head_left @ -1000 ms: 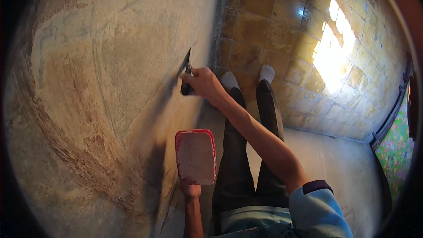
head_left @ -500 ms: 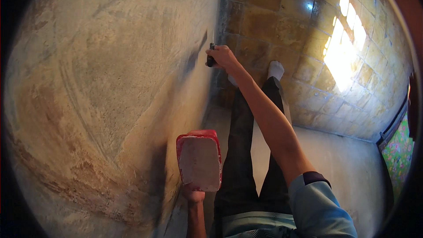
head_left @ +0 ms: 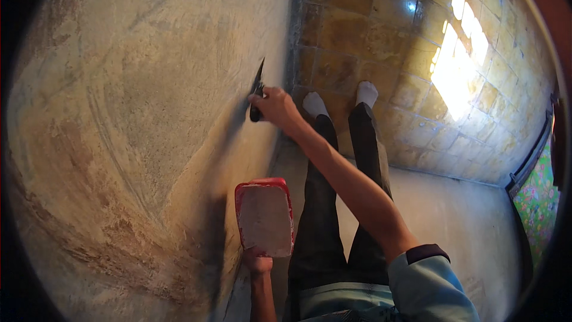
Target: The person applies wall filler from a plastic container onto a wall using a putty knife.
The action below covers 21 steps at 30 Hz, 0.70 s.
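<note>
Jutting beyond right grip (head_left: 277,107), dark blade (head_left: 259,76)

Right hand (head_left: 275,107) holds a scraper (head_left: 258,89) toward the wall (head_left: 149,83), near its right edge; left hand (head_left: 258,263) grips a tub (head_left: 268,181) by its near edge.

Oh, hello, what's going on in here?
A person is at a rough, patchy wall, with something in each hand. The right hand grips a dark-handled bladed tool, held up close to the wall; whether the blade touches it is hard to tell. The left hand, lower down, holds a red tub with what looks like pale paste in it. Sunlight falls in a bright patch on the tiled floor.
</note>
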Tool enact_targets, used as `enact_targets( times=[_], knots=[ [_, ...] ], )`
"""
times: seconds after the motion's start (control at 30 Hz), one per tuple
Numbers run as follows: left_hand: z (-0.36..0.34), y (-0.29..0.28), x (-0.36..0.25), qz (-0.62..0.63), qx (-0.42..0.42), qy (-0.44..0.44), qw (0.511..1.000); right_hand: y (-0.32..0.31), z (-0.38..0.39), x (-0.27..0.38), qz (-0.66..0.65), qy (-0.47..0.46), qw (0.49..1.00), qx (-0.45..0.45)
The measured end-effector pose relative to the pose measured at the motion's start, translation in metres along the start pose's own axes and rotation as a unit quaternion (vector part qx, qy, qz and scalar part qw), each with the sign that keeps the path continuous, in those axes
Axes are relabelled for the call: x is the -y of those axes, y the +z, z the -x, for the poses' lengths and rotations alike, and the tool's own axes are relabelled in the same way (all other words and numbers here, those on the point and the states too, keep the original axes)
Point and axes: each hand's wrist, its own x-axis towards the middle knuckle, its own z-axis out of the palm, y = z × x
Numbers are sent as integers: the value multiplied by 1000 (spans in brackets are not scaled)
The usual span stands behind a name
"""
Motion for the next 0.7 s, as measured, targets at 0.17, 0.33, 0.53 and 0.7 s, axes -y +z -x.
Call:
enact_targets(
  times=[0.17, 0.33, 0.53, 0.7],
  knots=[
    [4, 34, -8, 50, 85, 6, 995, -17, 66, 36, -62, 43, 994, 81],
    [3, 20, -9, 40, 49, -1, 998, -34, 44, 2, -205, 56, 972, 100],
    [10, 38, -14, 14, 64, 10, 998, -39, -50, -42, -173, 56, 983, 28],
    [10, 39, -15, -36, 101, 23, 994, -16, -44, -32, -69, 12, 997, 26]
  ],
)
